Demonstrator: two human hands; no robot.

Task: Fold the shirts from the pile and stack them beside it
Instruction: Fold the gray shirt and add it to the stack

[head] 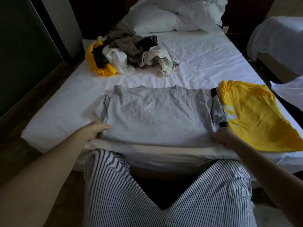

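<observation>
I'm part-way through one shirt. The grey shirt [155,115] lies flat across the near edge of the bed [205,63], collar on the far side and hem towards me. My left hand [96,130] grips its near left corner, thumb on top of the cloth and fingers tucked under the edge. My right hand [224,137] has its fingers curled round the near right corner, so the whole hem runs between my two hands.

The left sleeve is bunched beside the body of the shirt. The right sleeve sticks out and lies against the yellow shirt [255,115], which is spread to the right, just beside my right hand. The pile [129,54] of unfolded clothes sits well apart, at the far left near the pillows [164,18].

As I judge it, the spreading is done and the folding proper comes next. The sleeves need turning in first, then I lift both corners evenly and carry the hem up to the collar.
</observation>
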